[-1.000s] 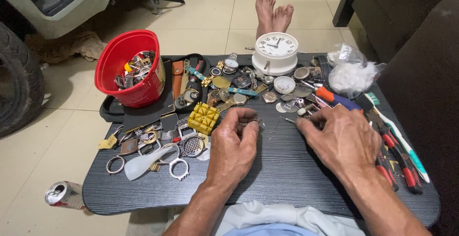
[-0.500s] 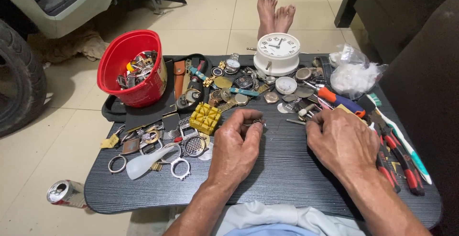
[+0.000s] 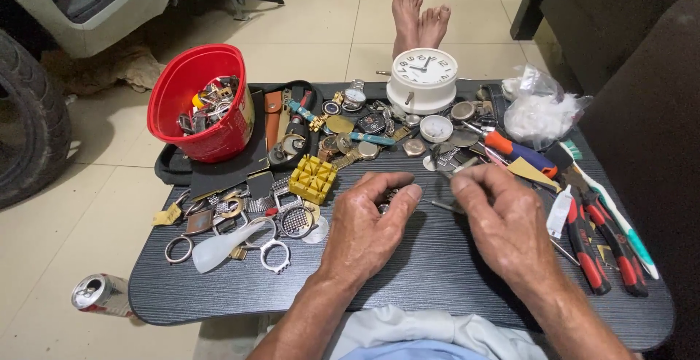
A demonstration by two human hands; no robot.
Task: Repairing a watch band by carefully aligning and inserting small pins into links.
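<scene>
At the middle of the dark table [image 3: 437,287], my left hand [image 3: 364,229] curls its fingers [image 3: 408,194] around a small round watch part [image 3: 386,201], mostly hidden in the grip, held just above the tabletop. My right hand [image 3: 503,221] lies just beside it, fingers pinched on a thin metal tool [image 3: 445,205] whose tip points toward the watch part. Left of my left hand: a yellow block holder [image 3: 312,177], loose watch cases and rings [image 3: 277,254], and a pale plastic piece [image 3: 219,250]. Far left corner: a red bucket [image 3: 219,130] of parts on a black tray [image 3: 175,170]. Far edge: a white alarm clock [image 3: 424,79] and scattered watch faces [image 3: 364,123]. Right side: a clear plastic bag [image 3: 539,112], an orange-handled screwdriver [image 3: 518,152], red-handled pliers [image 3: 590,243]. On the floor: a drink can [image 3: 100,294]; another person's bare feet [image 3: 419,13] beyond the table.
</scene>
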